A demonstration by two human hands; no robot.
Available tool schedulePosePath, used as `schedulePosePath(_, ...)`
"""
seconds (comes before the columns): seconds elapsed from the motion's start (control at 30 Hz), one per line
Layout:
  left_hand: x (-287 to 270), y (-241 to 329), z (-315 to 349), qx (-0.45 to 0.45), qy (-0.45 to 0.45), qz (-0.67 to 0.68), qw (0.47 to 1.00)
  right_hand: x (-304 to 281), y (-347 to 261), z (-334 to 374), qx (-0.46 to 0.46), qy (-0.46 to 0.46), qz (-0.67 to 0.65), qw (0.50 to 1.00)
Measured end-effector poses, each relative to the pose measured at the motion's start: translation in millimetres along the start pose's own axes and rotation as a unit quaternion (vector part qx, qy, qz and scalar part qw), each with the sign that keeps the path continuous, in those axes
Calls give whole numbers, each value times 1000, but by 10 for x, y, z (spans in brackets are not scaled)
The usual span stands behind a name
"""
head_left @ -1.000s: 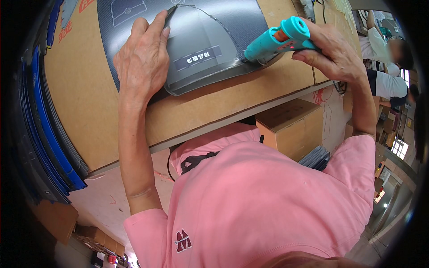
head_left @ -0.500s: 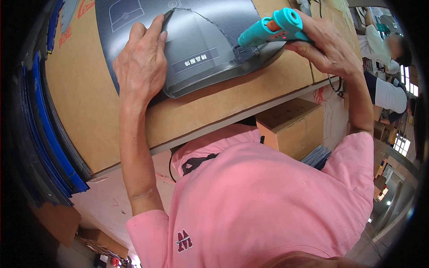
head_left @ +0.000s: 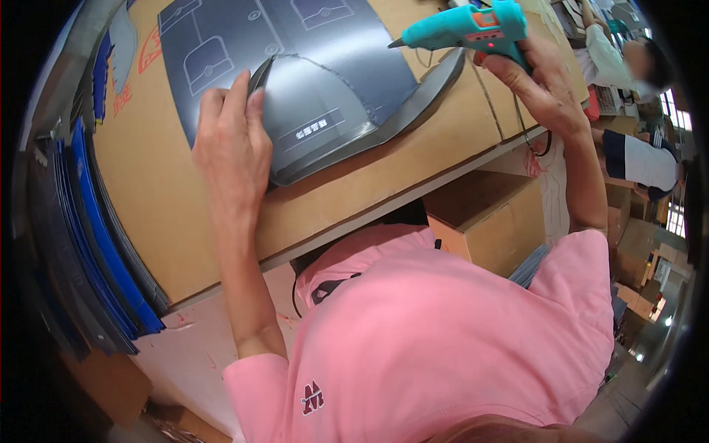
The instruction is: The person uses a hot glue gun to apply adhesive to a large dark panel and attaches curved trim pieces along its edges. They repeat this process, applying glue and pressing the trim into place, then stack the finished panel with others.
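On the workbench lies a dark grey printed sheet [head_left: 354,37] with pale pocket outlines. Its near part is a lighter grey panel [head_left: 299,103] bounded by a dark, curved line. A narrow grey strip [head_left: 421,108] stands up and curls along the near edge. My left hand [head_left: 233,140] pinches a raised dark edge of the panel at its left side, between thumb and fingers. In my right hand [head_left: 543,85] is a teal hot glue gun [head_left: 469,29], gripped by its handle. Its nozzle points left, above the sheet and apart from it.
Blue and dark sheets [head_left: 96,221] stand stacked at the left side of the brown workbench [head_left: 136,192]. A cardboard box [head_left: 487,221] sits under the bench. A black cord [head_left: 528,136] hangs below my right hand. Two other people are at the far right.
The glue gun has lifted off the curved line and turned so its nozzle points left. My left hand keeps its pinch. The right end of the strip now stands farther up. The view has shifted slightly.
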State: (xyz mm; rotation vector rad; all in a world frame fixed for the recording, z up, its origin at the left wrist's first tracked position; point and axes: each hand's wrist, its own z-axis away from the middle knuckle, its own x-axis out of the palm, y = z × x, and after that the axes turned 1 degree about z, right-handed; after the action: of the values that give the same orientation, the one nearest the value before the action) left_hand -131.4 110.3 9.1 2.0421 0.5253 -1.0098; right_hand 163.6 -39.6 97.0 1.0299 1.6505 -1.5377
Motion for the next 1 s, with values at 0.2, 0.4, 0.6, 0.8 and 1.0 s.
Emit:
schedulePosePath(0.2, 164, 824, 62, 122, -2, 9, 993, -103, -53, 338, 85, 93, -34, 991)
schedulePosePath(0.4, 736, 1203, -6, 106, -61, 84, 989, -79, -128, 415, 74, 158, -29, 984)
schedulePosePath(0.6, 843, 1217, 52, 86, -60, 180, 978, -15, -118, 447, 44, 163, 34, 985)
schedulePosePath(0.8, 815, 1294, 85, 92, -28, 160, 982, -29, -155, 485, 67, 133, 54, 987)
schedulePosePath(1.0, 832, 1303, 90, 107, -18, 148, 983, 7, -136, 509, 60, 129, 64, 988)
